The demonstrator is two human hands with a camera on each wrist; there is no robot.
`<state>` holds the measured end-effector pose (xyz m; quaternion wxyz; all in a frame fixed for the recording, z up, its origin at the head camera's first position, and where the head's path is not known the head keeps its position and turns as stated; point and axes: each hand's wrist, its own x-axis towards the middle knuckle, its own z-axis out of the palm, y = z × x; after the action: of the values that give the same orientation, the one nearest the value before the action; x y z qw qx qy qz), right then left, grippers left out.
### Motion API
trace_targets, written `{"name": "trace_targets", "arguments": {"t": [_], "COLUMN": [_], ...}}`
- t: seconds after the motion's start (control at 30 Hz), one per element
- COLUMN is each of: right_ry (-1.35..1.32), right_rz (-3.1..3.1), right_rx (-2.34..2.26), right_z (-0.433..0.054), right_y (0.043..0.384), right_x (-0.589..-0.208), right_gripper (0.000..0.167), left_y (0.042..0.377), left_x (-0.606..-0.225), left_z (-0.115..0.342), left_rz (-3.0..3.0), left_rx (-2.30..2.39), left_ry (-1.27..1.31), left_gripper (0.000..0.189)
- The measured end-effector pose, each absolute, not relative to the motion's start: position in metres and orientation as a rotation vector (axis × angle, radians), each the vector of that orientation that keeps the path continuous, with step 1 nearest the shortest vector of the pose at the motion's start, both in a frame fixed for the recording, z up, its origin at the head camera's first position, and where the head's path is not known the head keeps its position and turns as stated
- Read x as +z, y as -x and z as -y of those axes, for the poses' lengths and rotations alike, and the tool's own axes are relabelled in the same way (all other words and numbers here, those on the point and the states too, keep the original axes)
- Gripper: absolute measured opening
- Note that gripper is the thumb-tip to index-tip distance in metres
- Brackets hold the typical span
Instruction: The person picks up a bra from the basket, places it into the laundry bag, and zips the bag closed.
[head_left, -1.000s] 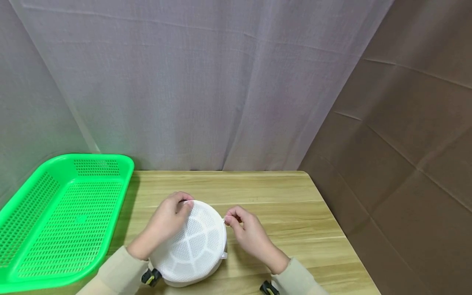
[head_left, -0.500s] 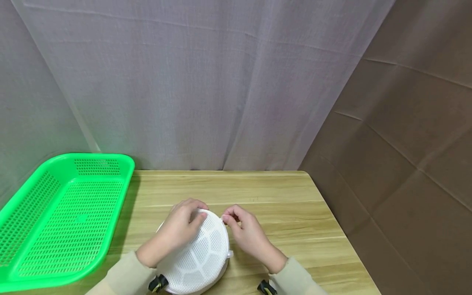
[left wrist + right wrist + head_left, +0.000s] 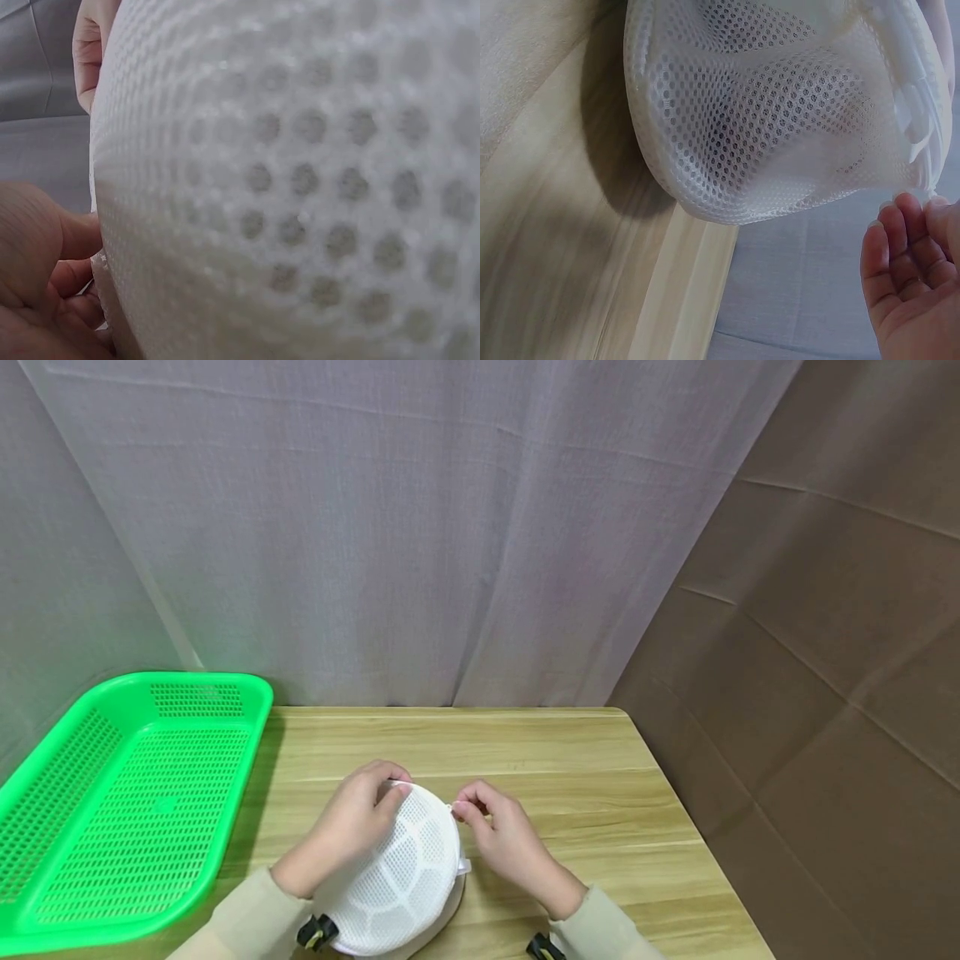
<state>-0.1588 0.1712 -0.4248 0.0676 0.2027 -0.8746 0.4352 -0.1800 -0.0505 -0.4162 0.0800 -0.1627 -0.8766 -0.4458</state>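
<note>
A round white mesh laundry bag (image 3: 408, 868) stands on the wooden table with its lid side tilted up. My left hand (image 3: 351, 822) grips its far-left rim, thumb on top and fingers over the edge. At the right rim, my right hand (image 3: 504, 843) pinches a small white zipper pull between thumb and forefinger. The right wrist view shows the bag's mesh side (image 3: 765, 127) and the white zipper (image 3: 915, 120) along its edge, with the right hand's fingers (image 3: 896, 240) at the zipper's end. White mesh (image 3: 300, 180) fills most of the left wrist view. The bag's contents cannot be made out.
On the left lies a large green plastic basket (image 3: 258, 727) with slotted walls. The wooden table (image 3: 570, 760) ends at a grey curtain (image 3: 375, 568) behind and a brown panel (image 3: 825, 693) at the right. A small white tab (image 3: 464, 866) sticks out from the bag's right side.
My left hand and the bag have shifted right and toward me, then back slightly. The bag has turned a little. My right hand stays nearly in place, pinching the zipper pull.
</note>
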Motion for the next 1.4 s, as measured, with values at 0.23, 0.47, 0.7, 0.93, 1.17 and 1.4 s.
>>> {"name": "trace_targets", "arguments": {"t": [0.23,0.47,0.7,0.93,1.17,1.4], "right_ry": [-0.618,-0.623,-0.609,-0.607,-0.597,-0.604], "right_rz": [2.626,2.619,2.605,2.594,2.613,2.614], "right_rx": [1.302,1.29,1.256,1.28,1.291,1.295], "right_z": [-0.172,-0.175,-0.175,-0.172,-0.172,-0.173], "right_y": [0.158,0.159,0.16,0.159,0.159,0.158], "right_x": [-0.423,-0.425,-0.425,-0.421,-0.422,-0.422], "right_gripper": [0.007,0.008,0.008,0.007,0.008,0.009], "left_y": [0.18,0.184,0.184,0.179,0.176,0.179], "left_x": [-0.415,-0.418,-0.416,-0.415,-0.414,-0.416], "left_z": [0.052,0.057,0.058,0.05,0.046,0.049], "left_rz": [2.614,2.596,2.603,2.653,2.645,2.639], "left_rx": [-1.351,-1.343,-1.371,-1.367,-1.311,-1.332], "left_ry": [0.478,0.422,0.432,0.594,0.562,0.484], "left_gripper": [0.005,0.003,0.007,0.018,0.004,0.004]}}
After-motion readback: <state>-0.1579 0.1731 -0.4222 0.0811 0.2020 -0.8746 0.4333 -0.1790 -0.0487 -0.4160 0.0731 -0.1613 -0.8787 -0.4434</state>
